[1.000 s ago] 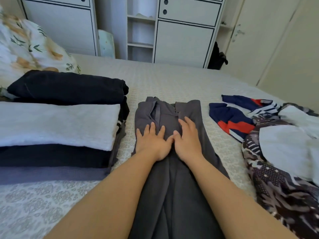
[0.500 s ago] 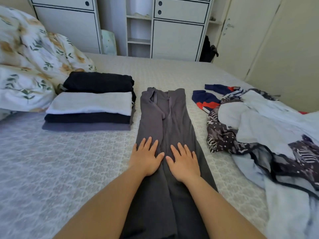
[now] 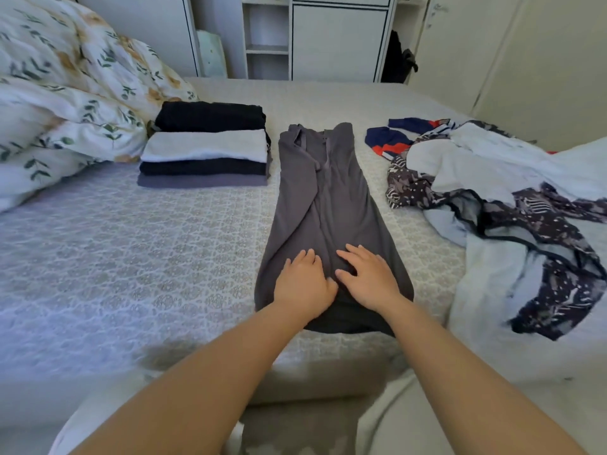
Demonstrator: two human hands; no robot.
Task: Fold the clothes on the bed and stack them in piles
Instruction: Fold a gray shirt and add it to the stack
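A long grey garment (image 3: 323, 198) lies folded lengthwise down the middle of the bed (image 3: 131, 257). My left hand (image 3: 303, 284) and my right hand (image 3: 368, 277) rest flat side by side on its near end, fingers straight, thumbs nearly touching. To the left stands a pile of folded clothes (image 3: 207, 149): black on top, then white, black and grey-purple. On the right lies a heap of unfolded clothes (image 3: 492, 192) in white, dark patterned fabric and a navy-red piece (image 3: 387, 144).
Floral pillows and a duvet (image 3: 65, 93) fill the far left of the bed. White cabinets and shelves (image 3: 295, 37) stand behind the bed, with a dark bag (image 3: 399, 59) on the floor near a door. The bed's front edge is just below my wrists.
Both hands have slid along the grey garment from its upper part down to its near end, staying flat. The view has pulled back, so the whole garment and pillows show.
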